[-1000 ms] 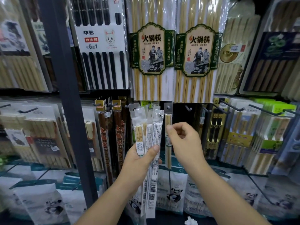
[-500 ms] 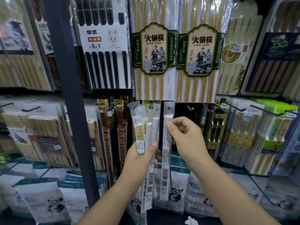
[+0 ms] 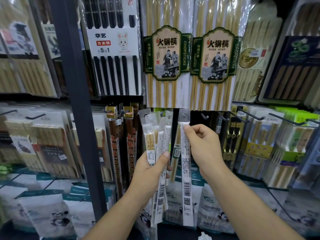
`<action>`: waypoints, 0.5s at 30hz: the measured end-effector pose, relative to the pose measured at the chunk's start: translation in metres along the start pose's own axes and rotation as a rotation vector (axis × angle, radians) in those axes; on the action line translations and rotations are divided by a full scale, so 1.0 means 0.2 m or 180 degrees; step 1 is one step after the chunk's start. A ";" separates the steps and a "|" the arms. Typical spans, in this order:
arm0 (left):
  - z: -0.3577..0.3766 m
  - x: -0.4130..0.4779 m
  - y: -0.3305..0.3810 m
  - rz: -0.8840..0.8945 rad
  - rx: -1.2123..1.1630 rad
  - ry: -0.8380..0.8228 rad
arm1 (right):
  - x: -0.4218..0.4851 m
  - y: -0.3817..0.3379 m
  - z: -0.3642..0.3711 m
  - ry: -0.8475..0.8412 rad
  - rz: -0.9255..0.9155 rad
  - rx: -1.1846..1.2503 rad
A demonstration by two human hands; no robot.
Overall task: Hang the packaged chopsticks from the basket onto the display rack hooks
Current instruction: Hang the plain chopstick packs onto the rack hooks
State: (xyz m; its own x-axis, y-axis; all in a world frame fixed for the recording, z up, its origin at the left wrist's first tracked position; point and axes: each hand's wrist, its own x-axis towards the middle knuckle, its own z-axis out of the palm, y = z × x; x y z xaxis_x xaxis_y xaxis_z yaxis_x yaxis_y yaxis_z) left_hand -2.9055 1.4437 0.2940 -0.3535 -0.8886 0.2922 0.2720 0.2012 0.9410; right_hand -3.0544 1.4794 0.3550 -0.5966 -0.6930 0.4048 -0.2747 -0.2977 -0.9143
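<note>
My left hand (image 3: 150, 168) grips a fanned bundle of narrow clear chopstick packs (image 3: 160, 135), their hang tabs pointing up. My right hand (image 3: 203, 148) pinches a single chopstick pack (image 3: 185, 163) near its top, back label and barcode toward me, held upright beside the bundle. Its hang tab with a hole sits just below the big bamboo packs, left of a bare black hook (image 3: 204, 116). Another pack (image 3: 174, 160) hangs behind, between my hands. The basket is out of view.
Two large green-labelled bamboo chopstick packs (image 3: 166, 54) hang above. A dark upright post (image 3: 76, 101) stands left. Brown packs (image 3: 114, 149) hang beside the bundle. Hooks with boxed chopsticks (image 3: 256, 141) jut out on the right. White panda bags (image 3: 174, 205) fill the row below.
My right hand has turned the single pack so its printed back faces me, and carried it up and right, away from the bundle. My left hand stays about where it was.
</note>
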 end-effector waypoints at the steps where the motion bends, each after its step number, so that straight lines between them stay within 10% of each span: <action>1: 0.00 0.00 0.00 0.0005 0.0000 -0.0003 | 0.00 0.00 0.00 0.0006 0.0032 0.0004; 15: 0.00 0.01 0.01 0.0005 0.0102 -0.0050 | 0.06 0.09 0.01 0.0093 -0.0013 -0.0476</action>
State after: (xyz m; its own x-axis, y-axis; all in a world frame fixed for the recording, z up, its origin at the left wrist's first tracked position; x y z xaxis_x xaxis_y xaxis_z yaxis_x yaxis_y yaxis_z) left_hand -2.9057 1.4430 0.2963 -0.3670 -0.8818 0.2961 0.2438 0.2160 0.9455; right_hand -3.0654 1.4632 0.3430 -0.6164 -0.6718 0.4108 -0.3851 -0.1979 -0.9014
